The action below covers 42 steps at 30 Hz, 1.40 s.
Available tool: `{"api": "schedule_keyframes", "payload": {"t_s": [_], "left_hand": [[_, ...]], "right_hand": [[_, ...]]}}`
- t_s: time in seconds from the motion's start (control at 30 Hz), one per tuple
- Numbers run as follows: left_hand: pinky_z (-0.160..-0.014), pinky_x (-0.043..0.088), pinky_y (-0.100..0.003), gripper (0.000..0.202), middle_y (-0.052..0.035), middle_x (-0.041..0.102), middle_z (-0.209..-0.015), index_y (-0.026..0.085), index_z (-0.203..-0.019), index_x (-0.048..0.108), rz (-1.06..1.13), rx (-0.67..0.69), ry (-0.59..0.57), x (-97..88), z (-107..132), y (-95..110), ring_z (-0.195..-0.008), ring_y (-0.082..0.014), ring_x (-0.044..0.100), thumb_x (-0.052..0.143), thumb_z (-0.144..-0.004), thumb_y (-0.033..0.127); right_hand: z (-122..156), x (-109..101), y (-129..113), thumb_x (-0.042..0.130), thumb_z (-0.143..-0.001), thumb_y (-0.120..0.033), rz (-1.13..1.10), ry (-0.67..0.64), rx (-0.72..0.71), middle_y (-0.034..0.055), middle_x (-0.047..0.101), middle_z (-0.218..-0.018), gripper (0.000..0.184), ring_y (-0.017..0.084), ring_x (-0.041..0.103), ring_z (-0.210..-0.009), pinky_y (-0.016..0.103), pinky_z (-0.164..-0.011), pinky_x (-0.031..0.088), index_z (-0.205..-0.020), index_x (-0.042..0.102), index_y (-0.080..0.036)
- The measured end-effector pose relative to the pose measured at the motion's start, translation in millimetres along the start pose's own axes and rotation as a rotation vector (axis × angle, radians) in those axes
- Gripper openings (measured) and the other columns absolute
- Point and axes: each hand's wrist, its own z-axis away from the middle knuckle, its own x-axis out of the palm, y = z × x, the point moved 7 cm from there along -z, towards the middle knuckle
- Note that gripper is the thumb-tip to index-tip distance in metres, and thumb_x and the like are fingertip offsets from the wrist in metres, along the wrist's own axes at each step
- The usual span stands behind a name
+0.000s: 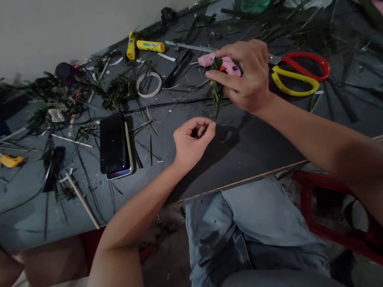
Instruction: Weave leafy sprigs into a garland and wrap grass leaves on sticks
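Leaf plait (217,98) is held over the surface (261,151) by the right hand (249,73); long axis steep, lower end directed toward the separate, curled left hand (191,144), contents indiscernible. Plait partly hidden by fingers.

Free table (251,153) front, scissors (298,73) beside right hand (248,76)

Dim light, a plain grey wall (49,25) behind a dark table (254,150), a red plastic stool (304,201) below
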Motion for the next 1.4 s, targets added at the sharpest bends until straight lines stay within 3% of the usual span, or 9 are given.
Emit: {"api": "schedule_keyframes", "payload": {"t_s": [0.23, 0.43, 0.53, 0.83, 1.0, 1.1, 1.23, 1.33, 1.4], "left_hand": [[-0.052, 0.031, -0.026, 0.006, 0.0064, 0.047, -0.05, 0.019, -0.078, 0.068, -0.658, 0.962, 0.109, -6.1, 20, 56, -0.05, -0.0093, 0.04, 0.07, -0.081, 0.014], [-0.05, 0.028, -0.027, 0.008, 0.0061, 0.045, -0.048, 0.021, -0.076, 0.066, -0.674, 1.03, 0.118, -6.4, 21, 58, -0.048, -0.01, 0.039, 0.07, -0.08, 0.016], [-0.049, 0.028, -0.025, 0.014, 0.0062, 0.047, -0.048, 0.021, -0.073, 0.064, -0.497, 0.912, 0.069, -11.1, 15, 54, -0.045, -0.0083, 0.039, 0.065, -0.087, 0.022], [-0.045, 0.029, -0.019, 0.026, 0.0075, 0.046, -0.048, 0.018, -0.082, 0.075, -0.044, 0.209, 0.011, -23.5, -15, 1, -0.043, -0.0044, 0.034, 0.066, -0.092, 0.041], [-0.056, 0.042, -0.022, 0.053, -0.0012, 0.066, -0.062, 0.017, -0.072, 0.077, 0.207, -0.184, -0.332, 6.2, -19, -23, -0.055, -0.0074, 0.051, 0.073, -0.076, 0.07], [-0.056, 0.041, -0.022, 0.057, 0.0006, 0.062, -0.058, 0.016, -0.065, 0.073, 0.3, -0.283, -0.461, 16.8, -15, -24, -0.054, -0.0063, 0.049, 0.075, -0.071, 0.072], [-0.045, 0.029, -0.02, 0.053, 0.0041, 0.054, -0.051, 0.015, -0.066, 0.07, 0.399, -0.36, -0.487, 21.6, -9, -28, -0.045, -0.0027, 0.04, 0.08, -0.071, 0.066], [-0.042, 0.031, -0.019, 0.052, 0.0037, 0.057, -0.053, 0.016, -0.065, 0.066, 0.447, -0.421, -0.425, 20.9, -8, -35, -0.044, -0.0025, 0.044, 0.082, -0.069, 0.065], [-0.042, 0.035, -0.018, 0.054, 0.0037, 0.059, -0.055, 0.017, -0.063, 0.062, 0.467, -0.44, -0.332, 16.3, -9, -38, -0.045, -0.0027, 0.047, 0.082, -0.067, 0.067]], "right_hand": [[1, 0, -3, 0.031, -0.105, -0.052, -0.03, -0.077, 0.015, 0.0088, 0.061, -0.133, 0.045, 0.03, 0.048, -0.134, 0.057, -0.109, 0.033, -0.121, 0.068, -0.032], [0, -5, -9, 0.03, -0.106, -0.053, -0.006, -0.08, 0.028, 0.008, 0.06, -0.139, 0.048, 0.029, 0.05, -0.135, 0.057, -0.114, 0.028, -0.118, 0.071, -0.028], [-1, -6, -5, 0.031, -0.106, -0.052, 0.009, -0.076, 0.043, 0.0079, 0.059, -0.14, 0.048, 0.029, 0.05, -0.135, 0.058, -0.114, 0.028, -0.12, 0.071, -0.029], [1, 0, -6, 0.026, -0.107, -0.056, -0.015, -0.11, -0.039, 0.0051, 0.059, -0.142, 0.055, 0.028, 0.051, -0.135, 0.058, -0.114, 0.029, -0.12, 0.073, -0.031], [7, 6, -19, 0.03, -0.107, -0.051, -0.077, -0.168, -0.204, 0.0001, 0.056, -0.147, 0.046, 0.028, 0.043, -0.143, 0.06, -0.116, 0.029, -0.121, 0.072, -0.037], [10, 9, -31, 0.029, -0.107, -0.05, -0.149, -0.167, -0.349, -0.0014, 0.058, -0.144, 0.046, 0.026, 0.047, -0.141, 0.059, -0.116, 0.032, -0.119, 0.072, -0.038], [11, 9, -47, 0.025, -0.11, -0.046, -0.171, -0.126, -0.471, -0.0024, 0.062, -0.14, 0.05, 0.022, 0.052, -0.137, 0.055, -0.113, 0.039, -0.12, 0.072, -0.038], [7, 4, -44, 0.029, -0.109, -0.036, -0.03, -0.171, -0.417, -0.0027, 0.054, -0.152, 0.043, 0.02, 0.046, -0.143, 0.053, -0.115, 0.039, -0.139, 0.06, -0.039], [-1, -13, -26, 0.037, -0.107, -0.033, 0.069, -0.099, -0.273, 0.0023, 0.047, -0.158, 0.045, 0.022, 0.044, -0.146, 0.051, -0.116, 0.038, -0.15, 0.051, -0.032]]}}
